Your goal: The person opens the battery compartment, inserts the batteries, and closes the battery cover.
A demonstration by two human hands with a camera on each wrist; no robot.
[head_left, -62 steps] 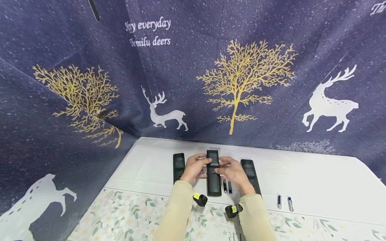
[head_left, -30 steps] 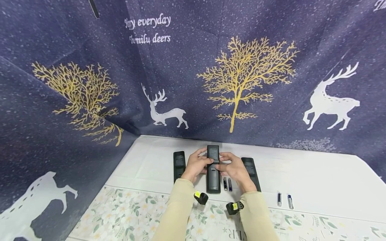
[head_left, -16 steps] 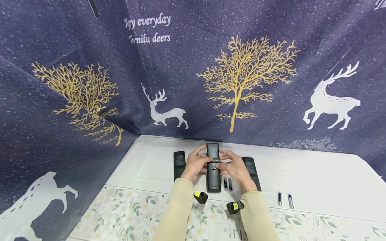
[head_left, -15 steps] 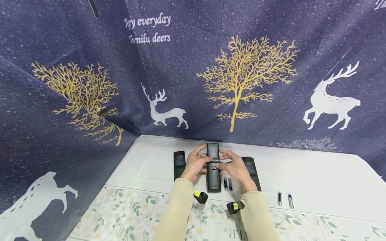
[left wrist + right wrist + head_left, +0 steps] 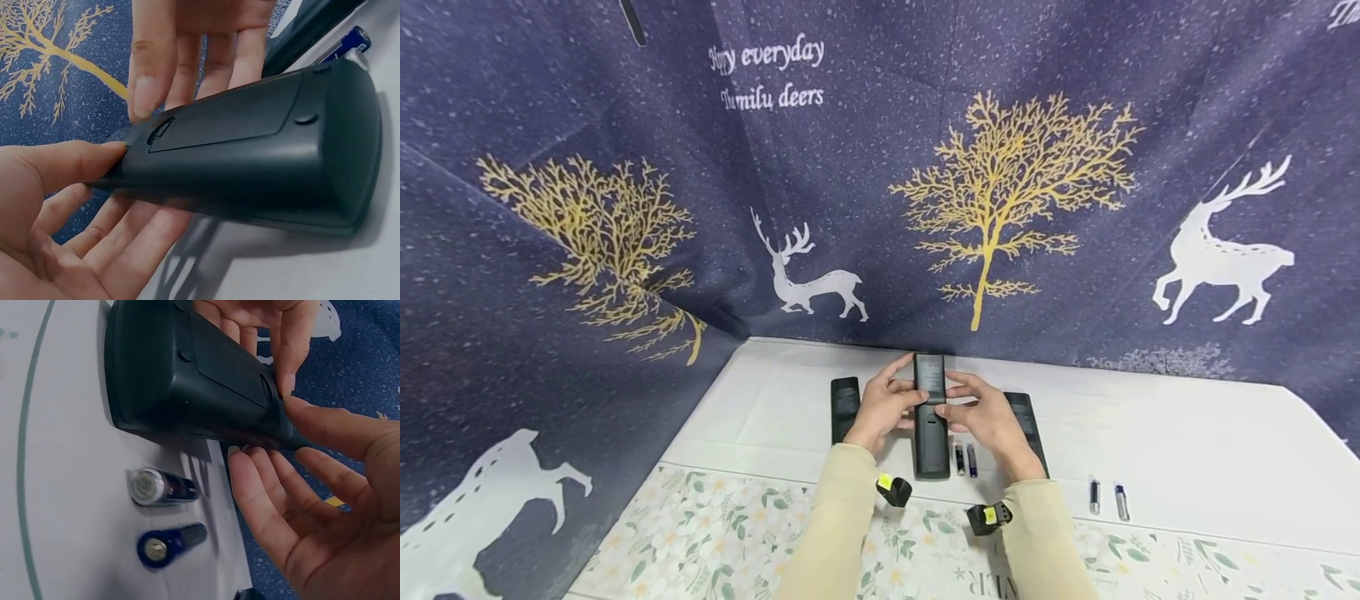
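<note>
Both hands hold a black remote control point(image 5: 932, 450), its back facing up. My left hand point(image 5: 883, 408) grips its left side, with the thumb on the back and the other fingers along the edge and beneath. From the other side my right hand point(image 5: 988, 418) grips it the same way, thumb near the cover's catch. The battery cover point(image 5: 225, 119) looks flush with the casing in the left wrist view. Two small batteries, a silver-ended one point(image 5: 164, 487) and a blue one point(image 5: 169, 544), lie on the table just right of the remote. The remote's button side is hidden.
Another black remote point(image 5: 845, 404) lies to the left, partly behind the left hand. A third remote point(image 5: 1024, 417) lies right, partly behind the right hand. Two more batteries, one dark point(image 5: 1094, 497) and one blue point(image 5: 1122, 502), rest farther right. The table point(image 5: 1210, 467) meets a dark printed cloth.
Over the two seconds the remote's far end has shifted up and away, with both hands staying on it. The left index finger now reaches nearer its top corner. The batteries have not moved.
</note>
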